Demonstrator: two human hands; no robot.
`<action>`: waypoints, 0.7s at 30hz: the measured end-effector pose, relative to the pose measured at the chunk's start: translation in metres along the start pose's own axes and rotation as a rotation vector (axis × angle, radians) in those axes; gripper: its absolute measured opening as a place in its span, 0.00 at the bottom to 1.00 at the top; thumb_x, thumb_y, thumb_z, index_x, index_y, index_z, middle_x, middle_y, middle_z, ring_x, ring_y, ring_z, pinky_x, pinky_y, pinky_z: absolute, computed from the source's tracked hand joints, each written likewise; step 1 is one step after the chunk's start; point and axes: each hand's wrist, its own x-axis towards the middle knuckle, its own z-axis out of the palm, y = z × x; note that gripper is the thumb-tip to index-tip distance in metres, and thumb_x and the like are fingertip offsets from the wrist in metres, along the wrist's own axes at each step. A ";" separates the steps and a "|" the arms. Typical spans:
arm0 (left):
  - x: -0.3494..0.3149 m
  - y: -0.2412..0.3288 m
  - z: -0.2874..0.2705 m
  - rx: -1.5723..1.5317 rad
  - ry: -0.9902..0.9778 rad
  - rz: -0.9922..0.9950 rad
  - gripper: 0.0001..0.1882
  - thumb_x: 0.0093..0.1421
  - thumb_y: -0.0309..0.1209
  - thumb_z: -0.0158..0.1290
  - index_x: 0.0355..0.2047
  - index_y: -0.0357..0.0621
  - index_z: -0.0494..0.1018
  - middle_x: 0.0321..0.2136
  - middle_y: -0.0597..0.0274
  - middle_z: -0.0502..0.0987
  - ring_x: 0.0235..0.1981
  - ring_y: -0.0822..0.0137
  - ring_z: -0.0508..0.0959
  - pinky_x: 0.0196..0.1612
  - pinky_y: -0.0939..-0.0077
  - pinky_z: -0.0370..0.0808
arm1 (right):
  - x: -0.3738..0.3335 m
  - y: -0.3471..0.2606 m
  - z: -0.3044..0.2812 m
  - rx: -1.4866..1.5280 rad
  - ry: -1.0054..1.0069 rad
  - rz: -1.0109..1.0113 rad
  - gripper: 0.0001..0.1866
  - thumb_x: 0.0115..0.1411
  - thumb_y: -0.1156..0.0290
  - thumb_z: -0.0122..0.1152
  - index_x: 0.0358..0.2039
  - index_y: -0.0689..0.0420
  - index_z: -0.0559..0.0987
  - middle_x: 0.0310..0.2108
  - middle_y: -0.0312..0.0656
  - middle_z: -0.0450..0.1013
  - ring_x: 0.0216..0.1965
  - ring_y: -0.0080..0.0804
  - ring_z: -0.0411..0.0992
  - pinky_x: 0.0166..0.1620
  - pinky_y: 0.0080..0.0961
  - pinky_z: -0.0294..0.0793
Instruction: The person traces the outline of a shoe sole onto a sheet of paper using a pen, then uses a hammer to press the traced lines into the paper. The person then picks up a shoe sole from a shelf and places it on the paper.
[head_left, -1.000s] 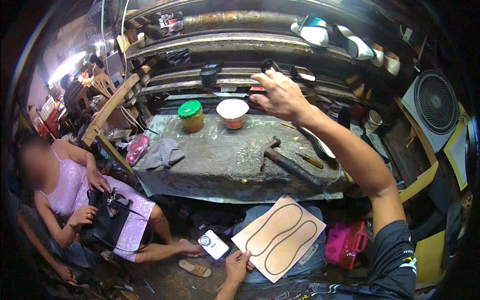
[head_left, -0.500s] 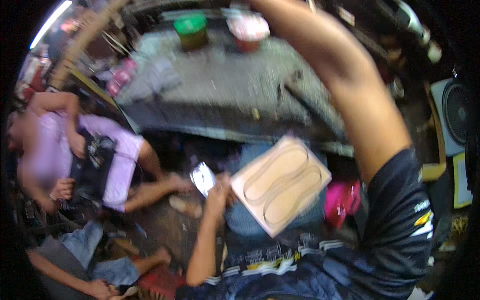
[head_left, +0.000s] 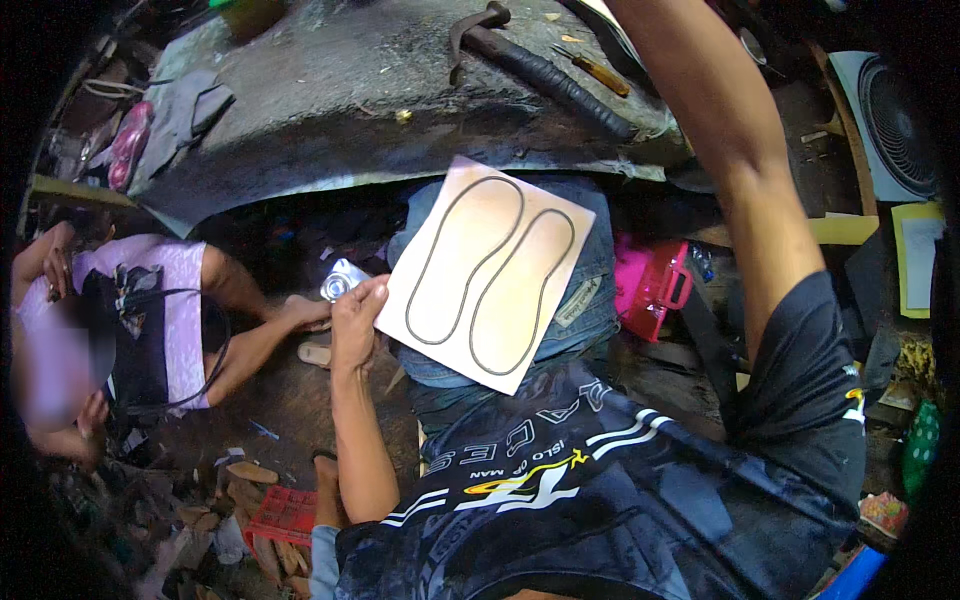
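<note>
A pale square sheet (head_left: 455, 195), marked with two dark sole-shaped outlines, lies tilted over my lap on blue jeans. My left hand (head_left: 358, 315) is closed on its left corner, the thumb on top. A shiny silver object (head_left: 343, 278) shows just beyond that hand; I cannot tell what it is or whether I touch it. My right arm (head_left: 760, 190) stretches up past the top edge of the view, so that hand is out of sight. A hammer (head_left: 545, 80) with a dark wrapped handle and a yellow-handled tool (head_left: 600, 75) rest on the worktop (head_left: 330, 90).
At the left sits another person (head_left: 180, 300) in a lilac patterned garment, holding something black with a cord. A pink case (head_left: 655, 290) stands to the right of my legs. Farther right is a fan (head_left: 895, 125). A red crate (head_left: 285, 517) and scraps lie at lower left.
The view has swung, bringing the hammer fully into sight. The sheet has turned on my lap, and my left hand still grips its edge. The person at the left has shifted their hands.
</note>
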 end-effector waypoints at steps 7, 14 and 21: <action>-0.090 -0.018 0.007 -0.391 -0.020 0.057 0.21 0.75 0.30 0.59 0.61 0.26 0.73 0.54 0.50 0.84 0.50 0.64 0.86 0.55 0.69 0.86 | -0.284 -0.084 0.028 0.704 0.586 0.216 0.38 0.75 0.49 0.54 0.74 0.65 0.67 0.73 0.62 0.67 0.63 0.65 0.76 0.71 0.49 0.73; -0.043 0.011 0.033 0.097 -0.177 -0.137 0.29 0.79 0.42 0.54 0.66 0.26 0.71 0.52 0.53 0.84 0.47 0.68 0.85 0.49 0.72 0.84 | -0.435 -0.082 0.126 0.299 0.441 0.610 0.43 0.66 0.51 0.66 0.69 0.75 0.70 0.50 0.62 0.81 0.45 0.48 0.86 0.51 0.40 0.87; -0.080 -0.001 0.082 -0.001 0.125 0.030 0.23 0.80 0.40 0.51 0.62 0.31 0.76 0.52 0.53 0.85 0.50 0.65 0.86 0.55 0.70 0.83 | -0.501 -0.100 0.179 -0.386 0.228 0.474 0.36 0.63 0.65 0.75 0.69 0.65 0.77 0.61 0.59 0.74 0.62 0.51 0.75 0.67 0.39 0.71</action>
